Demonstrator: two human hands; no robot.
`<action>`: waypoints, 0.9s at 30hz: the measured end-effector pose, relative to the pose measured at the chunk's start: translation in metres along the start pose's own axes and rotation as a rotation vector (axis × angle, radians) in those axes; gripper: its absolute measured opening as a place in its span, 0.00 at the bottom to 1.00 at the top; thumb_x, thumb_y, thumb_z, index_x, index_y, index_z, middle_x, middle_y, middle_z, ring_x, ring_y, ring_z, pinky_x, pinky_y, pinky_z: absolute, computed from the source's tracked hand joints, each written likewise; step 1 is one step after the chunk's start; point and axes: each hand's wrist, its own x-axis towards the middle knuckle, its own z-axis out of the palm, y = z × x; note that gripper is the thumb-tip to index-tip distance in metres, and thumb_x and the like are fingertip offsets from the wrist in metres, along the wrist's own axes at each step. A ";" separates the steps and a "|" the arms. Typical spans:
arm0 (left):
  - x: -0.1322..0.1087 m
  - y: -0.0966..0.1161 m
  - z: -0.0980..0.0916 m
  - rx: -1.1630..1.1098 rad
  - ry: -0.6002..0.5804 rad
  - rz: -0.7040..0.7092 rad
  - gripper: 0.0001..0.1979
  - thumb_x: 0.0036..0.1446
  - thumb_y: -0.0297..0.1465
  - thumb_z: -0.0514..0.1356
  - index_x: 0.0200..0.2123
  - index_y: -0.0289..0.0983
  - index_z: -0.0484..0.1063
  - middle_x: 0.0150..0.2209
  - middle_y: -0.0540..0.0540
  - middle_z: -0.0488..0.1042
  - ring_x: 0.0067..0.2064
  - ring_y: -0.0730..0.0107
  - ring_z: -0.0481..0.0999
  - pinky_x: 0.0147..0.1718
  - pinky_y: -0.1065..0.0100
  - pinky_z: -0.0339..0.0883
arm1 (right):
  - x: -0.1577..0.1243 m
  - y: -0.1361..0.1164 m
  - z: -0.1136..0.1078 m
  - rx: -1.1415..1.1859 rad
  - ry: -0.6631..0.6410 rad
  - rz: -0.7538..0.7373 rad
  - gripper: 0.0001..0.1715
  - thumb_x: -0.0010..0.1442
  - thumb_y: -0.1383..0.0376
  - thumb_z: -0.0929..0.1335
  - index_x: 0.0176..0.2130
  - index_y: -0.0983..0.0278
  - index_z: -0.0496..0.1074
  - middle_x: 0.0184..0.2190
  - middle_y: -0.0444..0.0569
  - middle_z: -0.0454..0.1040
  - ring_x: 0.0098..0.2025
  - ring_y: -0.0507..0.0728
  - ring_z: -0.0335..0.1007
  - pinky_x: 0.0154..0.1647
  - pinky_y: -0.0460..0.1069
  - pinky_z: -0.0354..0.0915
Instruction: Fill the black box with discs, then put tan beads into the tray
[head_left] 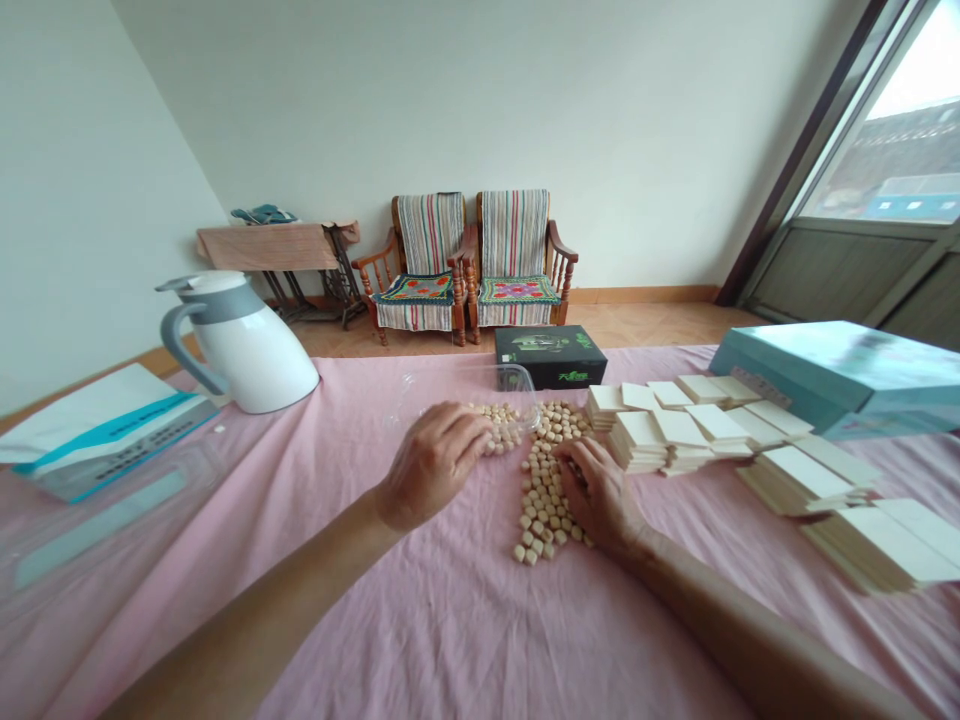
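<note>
- Fingers (pixel 466 428) of left hand (pixel 429 468): bent, close together at clear container (pixel 459 378); anything pinched, hidden.
- Fingers of right hand (pixel 602 495): curled narrow over loose wooden cubes (pixel 546 505); hold unclear.
- Cubes heaped on pink cloth (pixel 442 640), probably for short reach; more inside container.
- Wooden tiles (pixel 641 430) stacked rightward, likely saving room.
- Counted: one container, one jug (pixel 259 350), one black box (pixel 551 355), one blue box (pixel 840 375), two chairs (pixel 517 250); cubes, too many.
</note>
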 end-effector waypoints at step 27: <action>0.008 -0.009 -0.004 0.167 0.151 -0.112 0.09 0.60 0.27 0.55 0.44 0.36 0.69 0.41 0.43 0.72 0.44 0.61 0.71 0.46 0.57 0.66 | 0.000 -0.001 -0.001 0.005 0.006 -0.012 0.08 0.60 0.70 0.61 0.39 0.61 0.67 0.36 0.50 0.70 0.40 0.57 0.66 0.41 0.52 0.64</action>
